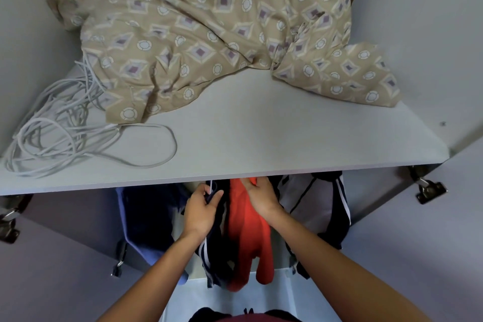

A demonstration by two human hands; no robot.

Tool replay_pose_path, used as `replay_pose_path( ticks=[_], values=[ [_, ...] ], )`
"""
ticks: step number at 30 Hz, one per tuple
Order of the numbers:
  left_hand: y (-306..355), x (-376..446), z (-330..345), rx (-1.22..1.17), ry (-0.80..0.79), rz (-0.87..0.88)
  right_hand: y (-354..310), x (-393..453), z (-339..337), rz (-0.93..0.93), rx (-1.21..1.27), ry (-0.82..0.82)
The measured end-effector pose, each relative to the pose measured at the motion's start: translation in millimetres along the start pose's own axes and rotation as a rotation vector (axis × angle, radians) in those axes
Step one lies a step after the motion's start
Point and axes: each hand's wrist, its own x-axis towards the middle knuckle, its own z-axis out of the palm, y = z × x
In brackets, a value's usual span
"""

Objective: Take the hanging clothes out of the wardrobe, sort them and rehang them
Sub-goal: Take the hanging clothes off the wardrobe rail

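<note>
From the head view, both bare arms reach forward and up into an open wardrobe, just under the front edge of its shelf.

The left hand is closed in a grip on the top of a dark navy garment with white stripes; thumb and fingers pinch the fabric beside a thin white strip that may be a hanger part, though I cannot tell for sure. The right hand lies on the upper part of a red garment, fingers curled over its top edge near the shelf's underside; it seems to have hold of the cloth, but the fingertips are partly hidden, so how firmly I cannot tell. The two hands are just beside each other, with the red garment hanging between the navy one and a white jacket with dark trim at the right. A blue garment hangs to the left of the navy one. The rail is hidden behind the shelf.

On the shelf lies a crumpled beige patterned sheet, and beside it at the left a tangle of white cord, touching the sheet's edge. Metal hinges show on the open door at the right.
</note>
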Motion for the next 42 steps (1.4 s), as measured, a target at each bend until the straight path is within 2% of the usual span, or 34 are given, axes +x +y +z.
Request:
replay_pose_path(
  ticks=[5, 8, 18, 24, 31, 42],
  values=[
    [16.7, -12.8, -10.7, -0.019, 0.048, 0.12, -5.1, -15.5, 3.0, -0.062, 0.016, 0.074],
    [16.5, -22.2, -18.5, -0.03, 0.018, 0.182, -8.5, -34.1, 3.1, -0.104, 0.023, 0.091],
    [-10.0, -99.1, -40.8, -0.069, 0.003, 0.191, 26.2, -110.0, 8.2, -0.031, 0.032, 0.012],
    [-30.5, -176.1, -41.7, -0.012, 0.143, 0.082, 40.5, -157.6, -0.1, 0.017, 0.052, -0.138],
    [-44.5, -306.6, -61.5, -0.013, 0.295, -0.067, 59.5, -251.8, -1.1, 0.0, 0.061, -0.376],
    [-78.7, -547.9, -104.2, -0.019, 0.555, -0.323, 72.0, -429.3, 56.8, 0.0, -0.024, -0.82]
  ],
)
